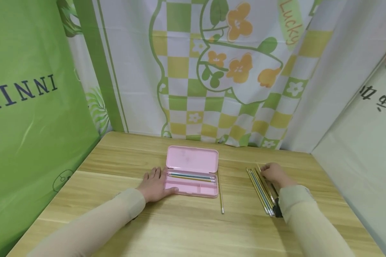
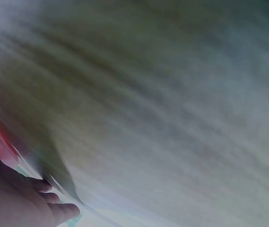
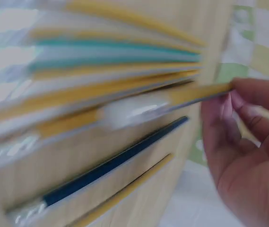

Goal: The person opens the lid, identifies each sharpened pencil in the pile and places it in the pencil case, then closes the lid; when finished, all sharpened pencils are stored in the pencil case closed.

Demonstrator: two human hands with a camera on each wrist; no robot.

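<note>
A pink pencil case [image 1: 192, 159] lies with its lid raised on the table, a blue pencil and a yellow pencil [image 1: 193, 178] in its rear compartment. My left hand [image 1: 154, 185] rests at its left side, fingers straight, the thumb along its front left corner. On the right, my right hand [image 1: 275, 175] pinches one end of a yellow pencil [image 3: 186, 96] between thumb and fingertip, as the right wrist view shows. Its other end is blurred and extends over a row of yellow, blue and green pencils [image 3: 120, 54]. A dark blue pencil [image 3: 115, 165] lies beside that row.
A single yellow pencil [image 1: 221, 196] lies just right of the case. Another yellow pencil [image 3: 125, 191] lies beyond the dark blue one. Patterned cloth [image 1: 193, 117] hangs along the table's far edge, with a green sheet [image 1: 25, 142] on the left and a white one on the right.
</note>
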